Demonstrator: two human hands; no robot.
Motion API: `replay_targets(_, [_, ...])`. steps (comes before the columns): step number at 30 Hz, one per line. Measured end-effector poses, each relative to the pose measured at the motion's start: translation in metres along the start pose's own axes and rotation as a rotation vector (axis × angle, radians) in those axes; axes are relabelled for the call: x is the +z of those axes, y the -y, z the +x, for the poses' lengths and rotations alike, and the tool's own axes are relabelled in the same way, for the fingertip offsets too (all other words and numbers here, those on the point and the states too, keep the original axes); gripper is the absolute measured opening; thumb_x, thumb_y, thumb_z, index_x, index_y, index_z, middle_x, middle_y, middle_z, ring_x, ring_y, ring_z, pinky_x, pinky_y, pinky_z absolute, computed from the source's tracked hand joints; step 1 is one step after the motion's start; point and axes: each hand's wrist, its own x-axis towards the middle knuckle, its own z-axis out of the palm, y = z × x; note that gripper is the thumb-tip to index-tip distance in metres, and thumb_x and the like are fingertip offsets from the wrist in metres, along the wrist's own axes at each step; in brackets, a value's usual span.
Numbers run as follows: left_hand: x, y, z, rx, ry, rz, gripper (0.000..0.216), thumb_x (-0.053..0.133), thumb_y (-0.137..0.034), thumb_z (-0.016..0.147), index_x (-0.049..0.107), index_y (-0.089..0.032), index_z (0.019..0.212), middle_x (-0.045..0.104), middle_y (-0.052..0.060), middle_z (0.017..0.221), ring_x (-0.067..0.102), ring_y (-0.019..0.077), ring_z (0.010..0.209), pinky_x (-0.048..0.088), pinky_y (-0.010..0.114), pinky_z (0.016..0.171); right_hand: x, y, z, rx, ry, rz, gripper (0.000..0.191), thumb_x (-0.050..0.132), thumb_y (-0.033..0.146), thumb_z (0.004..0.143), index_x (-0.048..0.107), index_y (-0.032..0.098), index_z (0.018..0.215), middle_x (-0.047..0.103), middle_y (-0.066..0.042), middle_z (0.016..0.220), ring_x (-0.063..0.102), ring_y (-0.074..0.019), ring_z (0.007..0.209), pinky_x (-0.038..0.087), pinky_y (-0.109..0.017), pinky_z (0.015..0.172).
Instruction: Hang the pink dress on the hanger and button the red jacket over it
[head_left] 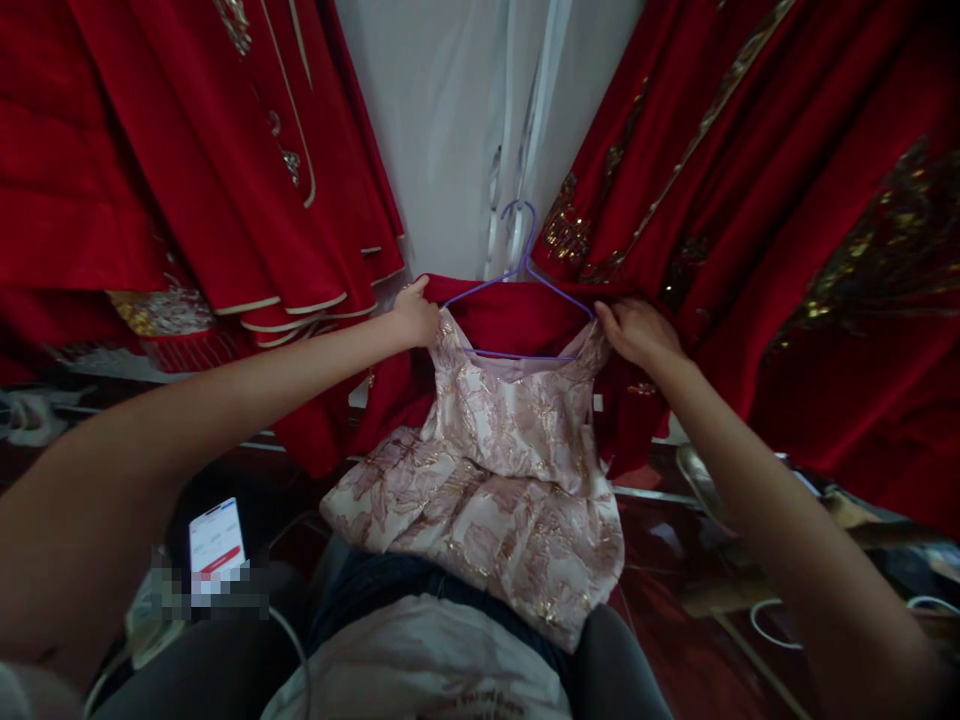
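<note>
A pale pink sleeveless dress [517, 420] with a shiny floral pattern hangs on a purple hanger [529, 262] in front of me, its skirt reaching my lap. Behind its neckline spreads a red garment [495, 308]. My left hand [417, 314] is closed on the red garment's upper edge, beside the dress's left shoulder strap. At the opposite shoulder, my right hand [637, 328] grips the red cloth, thumb close to the strap. Some fingertips are hidden in the fabric, so I cannot tell whether the straps are pinched too.
Red garments with gold trim hang at left [225, 150] and right [750, 200]. Pale doors or panels [427, 130] with upright handles stand between them. A lit phone [216, 540] lies by my left leg, a white cable [296, 640] near it. Blurred items lie at lower right.
</note>
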Motion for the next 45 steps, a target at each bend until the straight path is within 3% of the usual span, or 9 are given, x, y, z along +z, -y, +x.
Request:
replay_targets(3, [-0.015,-0.001,-0.008,-0.044,0.125,0.216,0.042,0.051,-0.043,0.074,0.069,-0.015,0.1,0.07,0.014,0.083,0.057,0.0346,0.114,0.014,0.051,0.11,-0.015,-0.006,-0.005,0.01,0.109,0.017,0.067,0.026,0.064,0.093,0.071,0.017,0.079,0.069,-0.013,0.075,0.065,-0.0261,0.078,0.048,-0.036,0.073])
replay_targets(6, [-0.036,-0.003,-0.014,-0.116,0.22,0.413,0.04,0.049,-0.041,0.08,0.067,-0.012,0.1,0.069,0.014,0.089,0.057,0.0361,0.112,0.025,0.052,0.105,-0.023,-0.017,-0.003,-0.056,0.357,0.119,0.07,0.031,0.078,0.083,0.068,0.022,0.063,0.061,-0.005,0.054,0.062,-0.0211,0.059,0.045,-0.031,0.06])
replay_targets(12, [-0.045,-0.004,-0.022,-0.235,0.352,0.352,0.053,0.028,-0.051,0.093,0.056,-0.013,0.118,0.067,0.015,0.108,0.064,0.028,0.096,0.046,0.036,0.081,-0.021,-0.033,0.012,-0.124,0.625,0.337,0.06,0.058,0.083,0.06,0.065,0.023,0.056,0.058,-0.002,0.051,0.055,-0.0192,0.053,0.044,-0.032,0.054])
replay_targets(18, [-0.008,0.006,-0.025,-0.073,0.072,0.109,0.058,0.021,-0.057,0.096,0.055,-0.017,0.12,0.065,0.011,0.113,0.061,0.0224,0.102,0.045,0.032,0.087,-0.014,-0.016,-0.009,0.013,0.363,0.663,0.063,0.047,0.082,0.072,0.062,0.02,0.072,0.062,-0.003,0.069,0.054,-0.0168,0.064,0.045,-0.03,0.062])
replay_targets(22, [0.01,0.009,-0.034,-0.115,-0.127,0.127,0.058,0.02,-0.055,0.097,0.061,-0.018,0.116,0.066,0.011,0.102,0.061,0.0227,0.097,0.045,0.033,0.085,0.001,-0.006,-0.029,0.055,0.083,0.781,0.054,0.04,0.072,0.084,0.057,0.021,0.077,0.058,-0.001,0.071,0.053,-0.0151,0.066,0.045,-0.028,0.065])
replay_targets(27, [0.022,0.007,-0.048,-0.137,-0.327,0.059,0.056,0.02,-0.049,0.099,0.063,-0.021,0.12,0.066,0.008,0.118,0.061,0.0213,0.108,0.045,0.031,0.088,0.011,-0.006,-0.042,-0.011,-0.049,0.783,0.039,0.046,0.057,0.087,0.062,0.021,0.087,0.064,-0.003,0.081,0.058,-0.0173,0.077,0.046,-0.029,0.073])
replay_targets(33, [0.019,0.02,-0.059,-0.164,-0.302,0.094,0.052,0.025,-0.048,0.098,0.062,-0.021,0.124,0.068,0.008,0.119,0.066,0.0232,0.102,0.047,0.032,0.084,0.018,-0.016,-0.04,0.145,-0.278,0.801,0.034,0.05,0.051,0.086,0.065,0.021,0.088,0.069,-0.006,0.086,0.063,-0.0213,0.084,0.048,-0.034,0.079])
replay_targets(38, [0.026,0.039,-0.099,-0.272,-0.251,0.184,0.052,0.027,-0.047,0.097,0.063,-0.019,0.121,0.071,0.012,0.109,0.067,0.0253,0.096,0.049,0.033,0.078,0.041,-0.032,-0.071,0.397,-0.439,0.876,0.038,0.049,0.057,0.081,0.06,0.021,0.084,0.07,-0.011,0.089,0.065,-0.0248,0.087,0.05,-0.04,0.082])
replay_targets(45, [0.058,0.024,-0.161,-0.009,-0.23,0.198,0.038,0.033,-0.038,0.097,0.068,-0.024,0.1,0.072,0.008,0.092,0.065,0.0207,0.086,0.052,0.033,0.076,0.059,-0.037,-0.133,0.561,-0.206,0.988,0.041,0.058,0.062,0.076,0.064,0.023,0.089,0.07,-0.008,0.099,0.065,-0.0275,0.098,0.052,-0.042,0.085])
